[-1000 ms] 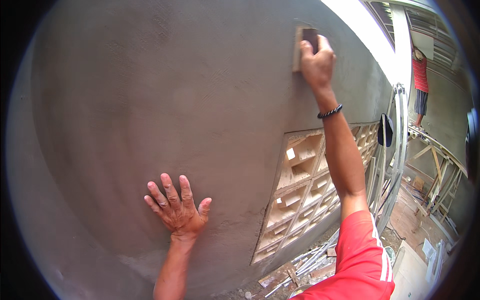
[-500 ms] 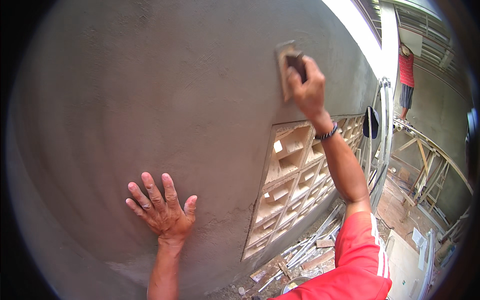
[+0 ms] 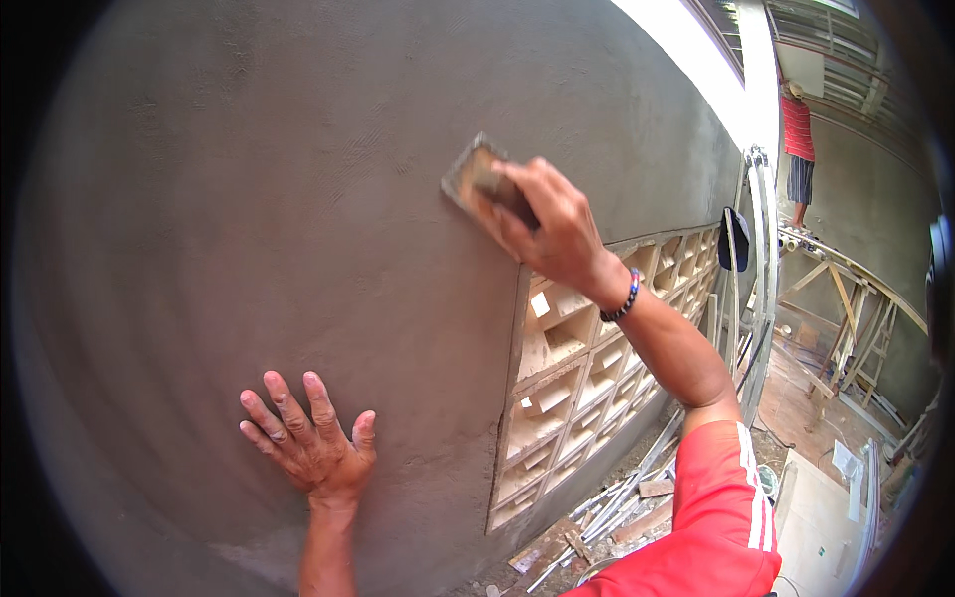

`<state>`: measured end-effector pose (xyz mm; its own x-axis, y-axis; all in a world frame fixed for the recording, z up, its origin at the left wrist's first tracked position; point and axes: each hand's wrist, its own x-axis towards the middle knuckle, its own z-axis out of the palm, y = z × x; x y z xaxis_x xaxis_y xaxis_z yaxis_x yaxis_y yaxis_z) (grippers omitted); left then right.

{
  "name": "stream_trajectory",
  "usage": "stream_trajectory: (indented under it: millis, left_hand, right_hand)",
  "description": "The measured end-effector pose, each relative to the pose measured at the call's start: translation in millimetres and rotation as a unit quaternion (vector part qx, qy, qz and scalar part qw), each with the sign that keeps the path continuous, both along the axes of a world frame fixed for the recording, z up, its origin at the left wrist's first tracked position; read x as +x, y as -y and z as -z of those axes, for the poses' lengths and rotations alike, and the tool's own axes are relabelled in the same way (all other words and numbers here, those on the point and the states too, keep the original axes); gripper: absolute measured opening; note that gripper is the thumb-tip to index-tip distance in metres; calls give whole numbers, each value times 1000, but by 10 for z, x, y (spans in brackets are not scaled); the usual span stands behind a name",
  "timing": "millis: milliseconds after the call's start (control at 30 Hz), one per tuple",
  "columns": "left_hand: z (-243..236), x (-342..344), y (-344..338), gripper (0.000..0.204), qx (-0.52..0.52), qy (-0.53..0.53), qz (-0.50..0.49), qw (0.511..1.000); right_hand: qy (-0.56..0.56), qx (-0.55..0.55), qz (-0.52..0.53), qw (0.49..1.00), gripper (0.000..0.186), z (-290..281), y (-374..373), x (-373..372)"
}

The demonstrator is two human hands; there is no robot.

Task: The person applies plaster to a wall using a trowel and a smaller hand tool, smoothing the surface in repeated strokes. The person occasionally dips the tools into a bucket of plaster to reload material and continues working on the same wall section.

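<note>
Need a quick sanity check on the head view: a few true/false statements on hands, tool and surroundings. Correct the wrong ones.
1. The right hand holds a plaster float. True.
2. The left hand grips a second tool. False: it is empty, fingers spread over the wall.
3. The bracelet is on the left wrist. False: it is on the right wrist.
4. In the picture, the block grille is to the right of the left hand. True.
5. The person in the background wears a blue shirt. False: the shirt is red.
6. The sleeve on the right arm is red with white stripes. True.
</note>
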<state>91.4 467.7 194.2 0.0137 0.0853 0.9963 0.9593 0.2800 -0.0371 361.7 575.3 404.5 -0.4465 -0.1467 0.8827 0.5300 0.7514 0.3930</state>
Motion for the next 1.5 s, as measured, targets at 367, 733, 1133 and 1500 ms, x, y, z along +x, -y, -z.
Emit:
stream_trajectory:
  millis: [367,733,1133,1500]
  left_hand:
    - [-14,77,-45,71,-6,2,12,1000]
    - [-48,144,-43,70,1,9,32,999]
    - [-44,100,-58,68,19,10,31,999]
    - [39,29,-64,67,4,23,41,999]
  right_hand:
    - [-445,-132,67,883,37,-1652,-572,954]
    - [-485,-111,101,862,35,-1388,-843,1450]
    - [-208,-4,14,978,28,54,-279,561]
    - [-14,37,46,998,37,736,181,-209]
